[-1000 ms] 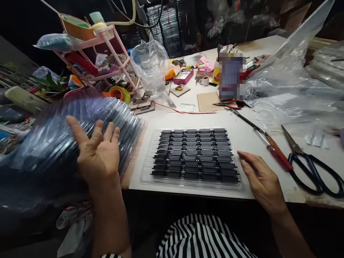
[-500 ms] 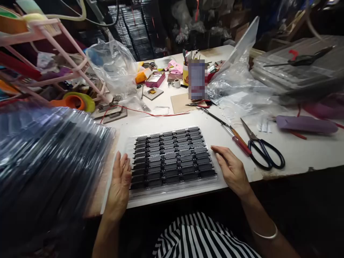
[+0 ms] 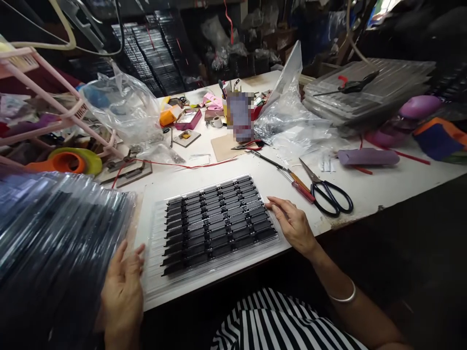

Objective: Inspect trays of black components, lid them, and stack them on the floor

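One filled tray (image 3: 153,243), cluttered white table (image 3: 270,181), tall stacks (image 3: 144,51) behind, dim room (image 3: 277,31)

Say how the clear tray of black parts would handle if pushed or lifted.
The clear tray probably flexes somewhat, looking like thin plastic. It should slide rather than roll, lying flat on the tabletop. The black parts, sitting in rows, might shift if it tilts.

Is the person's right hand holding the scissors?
No, the scissors lie on the table, while the right hand is at the right edge of the clear tray.
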A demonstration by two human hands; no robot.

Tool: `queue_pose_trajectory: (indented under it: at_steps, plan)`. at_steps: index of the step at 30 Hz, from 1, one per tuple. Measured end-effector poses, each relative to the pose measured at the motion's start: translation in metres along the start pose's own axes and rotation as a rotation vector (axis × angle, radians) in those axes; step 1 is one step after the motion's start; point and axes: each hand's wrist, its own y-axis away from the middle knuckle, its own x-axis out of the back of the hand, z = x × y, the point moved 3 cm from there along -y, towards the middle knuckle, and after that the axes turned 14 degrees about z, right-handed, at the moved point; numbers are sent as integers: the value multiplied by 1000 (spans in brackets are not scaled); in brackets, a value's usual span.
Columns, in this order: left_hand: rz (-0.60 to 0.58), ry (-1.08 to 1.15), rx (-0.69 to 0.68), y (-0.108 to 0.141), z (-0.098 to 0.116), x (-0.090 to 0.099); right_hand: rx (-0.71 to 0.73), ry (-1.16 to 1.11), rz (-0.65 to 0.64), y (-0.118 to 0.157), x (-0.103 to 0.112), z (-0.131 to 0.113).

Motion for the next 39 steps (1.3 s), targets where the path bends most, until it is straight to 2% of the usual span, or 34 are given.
queue_pose_trajectory:
  at_steps: [2,6,10,14,18,20,23,27,29,31,35,37,39]
  plan:
    - [-11,31,75,-3,-9,6,3,26,-12,1,2,-3]
    - [-47,57,107,5,-15,21,-60,45,-49,11,16,-9]
    - [-87,-69,128,22,-15,44,-192,17,-116,30,42,-7]
    - [-92,-173,141,25,-25,70,-320,50,-139,47,67,-2]
    - [-98,-237,241,25,-36,85,-490,50,-280,61,72,1]
    - [-143,-177,353,30,-37,84,-622,-82,-313,65,68,3]
    - [-218,-33,488,42,-33,77,-809,-325,-248,65,61,5]
    - [-312,216,616,50,-20,58,-1020,-603,-241,53,46,-3]
    - [-365,319,691,50,-11,46,-1080,-693,-232,43,35,-12]
    - [-422,406,711,45,0,35,-1095,-726,-234,34,24,-20]
    - [-439,442,622,24,28,24,-1066,-759,-296,26,7,-25]
    - [-393,412,552,16,49,26,-997,-765,-224,27,6,-20]
    - [-366,419,503,17,76,30,-897,-780,-77,30,9,-11]
